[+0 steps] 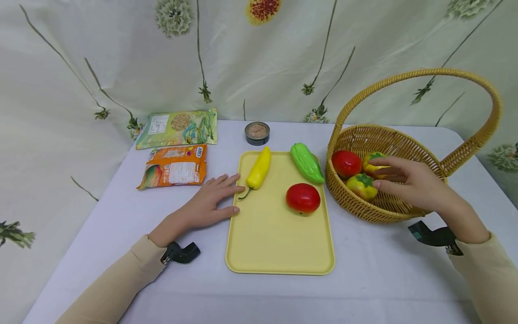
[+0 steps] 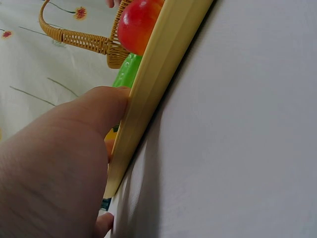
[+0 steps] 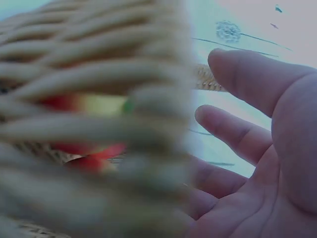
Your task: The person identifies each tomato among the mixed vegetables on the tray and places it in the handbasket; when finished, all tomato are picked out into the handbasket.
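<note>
My left hand (image 1: 212, 200) rests at the left edge of a yellow tray (image 1: 279, 252), fingers spread and thumb against its rim (image 2: 143, 94). A yellow pepper (image 1: 259, 168) lies on the tray near those fingertips. Also on it are a green pepper (image 1: 306, 163), close to the basket, and a red tomato (image 1: 303, 198). My right hand (image 1: 417, 182) reaches over a wicker basket (image 1: 364, 213), fingers loosely extended and apart with nothing held. Below and beside its fingertips are two yellow-and-red fruits with green leafy tops, the nearer fruit (image 1: 361, 188) and the farther fruit (image 1: 370, 167). Another red tomato (image 1: 346, 163) lies in the basket.
An open tin (image 1: 257, 133) stands behind the tray. To the back left lie a green packet (image 1: 178, 128) and an orange packet (image 1: 174, 166). The basket's tall handle (image 1: 429, 72) arches above it. A flower-printed cloth (image 1: 263, 58) hangs behind the white table (image 1: 178, 288).
</note>
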Tool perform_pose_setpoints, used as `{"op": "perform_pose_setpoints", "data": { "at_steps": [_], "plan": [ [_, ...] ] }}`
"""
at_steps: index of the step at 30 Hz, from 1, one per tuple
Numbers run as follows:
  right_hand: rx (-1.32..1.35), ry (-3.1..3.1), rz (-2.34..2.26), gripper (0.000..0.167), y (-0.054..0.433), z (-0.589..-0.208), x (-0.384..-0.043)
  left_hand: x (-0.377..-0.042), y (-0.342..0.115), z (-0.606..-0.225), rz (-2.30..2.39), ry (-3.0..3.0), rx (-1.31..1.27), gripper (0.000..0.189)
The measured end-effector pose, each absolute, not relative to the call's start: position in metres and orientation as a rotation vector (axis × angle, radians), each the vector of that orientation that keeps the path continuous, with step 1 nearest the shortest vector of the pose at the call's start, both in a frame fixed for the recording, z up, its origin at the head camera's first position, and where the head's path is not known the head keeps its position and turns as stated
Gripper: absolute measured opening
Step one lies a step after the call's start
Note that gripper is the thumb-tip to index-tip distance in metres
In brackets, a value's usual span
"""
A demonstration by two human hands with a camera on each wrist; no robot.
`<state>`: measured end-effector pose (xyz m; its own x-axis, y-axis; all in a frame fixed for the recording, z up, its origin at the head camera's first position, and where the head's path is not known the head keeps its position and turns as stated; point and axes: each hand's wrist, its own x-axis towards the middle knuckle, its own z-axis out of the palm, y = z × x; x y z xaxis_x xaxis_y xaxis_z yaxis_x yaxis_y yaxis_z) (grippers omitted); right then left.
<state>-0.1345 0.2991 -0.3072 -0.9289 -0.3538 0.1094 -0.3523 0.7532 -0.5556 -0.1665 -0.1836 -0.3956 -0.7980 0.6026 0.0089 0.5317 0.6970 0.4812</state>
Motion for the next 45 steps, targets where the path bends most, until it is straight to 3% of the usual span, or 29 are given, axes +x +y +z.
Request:
{"op": "perform_pose_setpoints", "data": {
  "at_steps": [7, 19, 26, 45],
  "plan": [
    [-0.64, 2.952, -0.923, 0.049, 0.285, -0.295, -0.137, -0.167, -0.183, -0.396, 0.701, 2.751, 0.916, 0.059],
    [-0.952, 2.885, -0.941, 0.048, 0.245, -0.287, -0.139, -0.169, -0.184, -0.396, 0.706, 2.753, 0.928, 0.06],
    [-1.116, 2.837, -0.919, 0.047, 0.215, -0.293, -0.139, -0.17, -0.185, -0.397, 0.714, 2.752, 0.939, 0.059],
    [-1.218, 2.724, -0.769, 0.036, 0.176, -0.321, -0.131, -0.167, -0.184, -0.398, 0.724, 2.759, 0.965, 0.058]
  ]
}}
